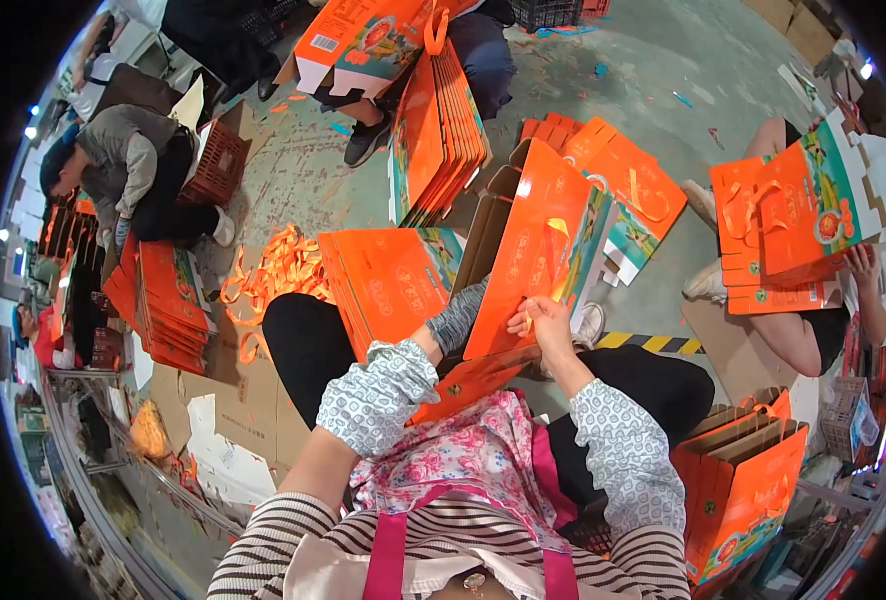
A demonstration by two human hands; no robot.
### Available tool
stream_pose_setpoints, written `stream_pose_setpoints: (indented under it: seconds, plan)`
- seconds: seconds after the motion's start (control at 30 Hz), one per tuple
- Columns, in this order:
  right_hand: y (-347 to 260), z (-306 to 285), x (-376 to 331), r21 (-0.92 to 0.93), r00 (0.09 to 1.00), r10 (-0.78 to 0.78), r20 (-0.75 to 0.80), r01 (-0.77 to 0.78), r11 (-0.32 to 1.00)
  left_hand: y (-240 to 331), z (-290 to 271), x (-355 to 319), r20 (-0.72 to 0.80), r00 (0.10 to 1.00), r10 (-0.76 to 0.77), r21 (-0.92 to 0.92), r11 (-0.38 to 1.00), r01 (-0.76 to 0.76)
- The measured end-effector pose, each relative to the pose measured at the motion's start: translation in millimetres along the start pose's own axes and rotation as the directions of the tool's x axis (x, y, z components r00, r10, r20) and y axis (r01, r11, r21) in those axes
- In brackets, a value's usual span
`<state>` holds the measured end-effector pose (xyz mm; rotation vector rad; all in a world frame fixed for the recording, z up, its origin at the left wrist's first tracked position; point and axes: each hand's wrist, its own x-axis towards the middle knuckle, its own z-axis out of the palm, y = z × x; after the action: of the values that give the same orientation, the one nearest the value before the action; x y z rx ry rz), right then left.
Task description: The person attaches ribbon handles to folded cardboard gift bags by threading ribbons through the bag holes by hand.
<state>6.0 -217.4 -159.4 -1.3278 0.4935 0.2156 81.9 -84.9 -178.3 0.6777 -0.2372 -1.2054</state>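
In front of me an orange printed carton (523, 235) stands half folded between my knees, its brown inner side turned to the left. My left hand (458, 318), in a grey knit glove, reaches in behind the orange front panel; its fingers are hidden there. On the panel's outer face my right hand (543, 325), bare, has its fingertips pinched on the lower part of an orange ribbon handle (560, 245). Against my left knee leans a stack of flat orange cartons (383, 285). A loose heap of orange ribbons (288, 275) lies left of that stack.
More cartons stand ahead (438, 140) and at my lower right (743, 490). Co-workers sit around: one at the left (138, 165) by a carton stack (168, 310), one at the right holding a carton (793, 215), another at the top. Cardboard sheets (253, 400) cover the floor.
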Motion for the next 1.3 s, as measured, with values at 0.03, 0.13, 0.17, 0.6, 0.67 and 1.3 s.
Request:
stream_pose_setpoints:
  seconds: [0.03,0.13,0.17,0.6,0.67,1.3]
  plan:
    - [-1.2,0.9,-1.0,0.018,1.0,0.009,0.001,-0.009,1.0,-5.8,-8.8,3.5,0.043,0.999,-0.002,-0.04,0.999,0.004]
    - [-1.3,11.5,-1.4,0.045,0.999,0.025,0.036,-0.027,0.999,-25.7,-50.5,5.6,0.186,0.981,0.054,-0.111,0.993,-0.033]
    - [0.2,5.8,-1.2,0.063,0.999,0.033,0.022,-0.034,0.997,-24.5,-44.0,9.0,0.197,0.979,0.044,-0.115,0.993,-0.021]
    - [8.2,1.4,-3.1,0.036,0.996,-0.064,-0.055,0.066,0.997,8.5,12.3,-6.2,-0.08,0.997,0.02,0.171,0.985,-0.006]
    - [4.5,7.0,-4.6,-0.044,0.994,-0.084,-0.068,0.081,0.996,13.9,16.9,-10.2,-0.218,0.976,0.026,0.283,0.958,0.037]
    - [9.2,7.1,-2.1,-0.748,0.748,-0.658,-0.088,0.386,0.539,16.3,30.2,-20.4,-0.333,0.937,0.102,0.201,0.979,-0.036]
